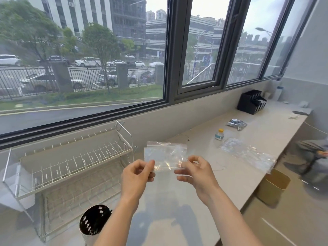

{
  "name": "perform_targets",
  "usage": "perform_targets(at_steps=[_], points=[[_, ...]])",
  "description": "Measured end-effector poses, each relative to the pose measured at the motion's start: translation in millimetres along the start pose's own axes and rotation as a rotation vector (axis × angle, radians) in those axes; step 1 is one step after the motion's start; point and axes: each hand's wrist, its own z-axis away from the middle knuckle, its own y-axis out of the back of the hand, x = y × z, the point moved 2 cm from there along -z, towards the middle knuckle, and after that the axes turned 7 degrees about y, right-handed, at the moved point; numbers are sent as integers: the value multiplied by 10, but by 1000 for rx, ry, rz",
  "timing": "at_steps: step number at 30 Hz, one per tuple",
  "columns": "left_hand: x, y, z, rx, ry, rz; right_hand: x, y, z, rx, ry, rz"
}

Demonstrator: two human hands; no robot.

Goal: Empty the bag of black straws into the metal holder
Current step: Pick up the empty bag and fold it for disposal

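both hands [137, 174] [194, 172] pinched on clear bag [165, 155], above straw-filled metal holder [94, 222]

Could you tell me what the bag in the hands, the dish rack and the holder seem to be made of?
The bag looks like thin clear plastic film: see-through, creased, with glossy glints. Both hands pinch it. The dish rack appears to be thin metal wire in a pale finish, possibly coated or plated. The holder seems metal with a pale outer wall; dark contents fill its inside.
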Motion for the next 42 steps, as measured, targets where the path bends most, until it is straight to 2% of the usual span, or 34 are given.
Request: perform_targets(at_steps=[4,10,15,20,25,31,42], points=[[-44,29,30,49,17,24,71,-21,32,49,38,59],[-216,-146,59,18,17,-49,245,170,36,94,64,183],[-460,-596,93,-4,64,-104,353,636,-7,202,55,238],[-770,-1307,155,-69,115,-210,463,1397,-141,312,17,279],[-1247,-2088,294,-157,185,-345,701,2332,-219,438,-85,286],[-2043,-2764,493,-274,300,-506,1350,3361,-159,543,-258,319],[-3479,-3265,899,-453,541,-731,2755,4451,162,582,-603,365]])
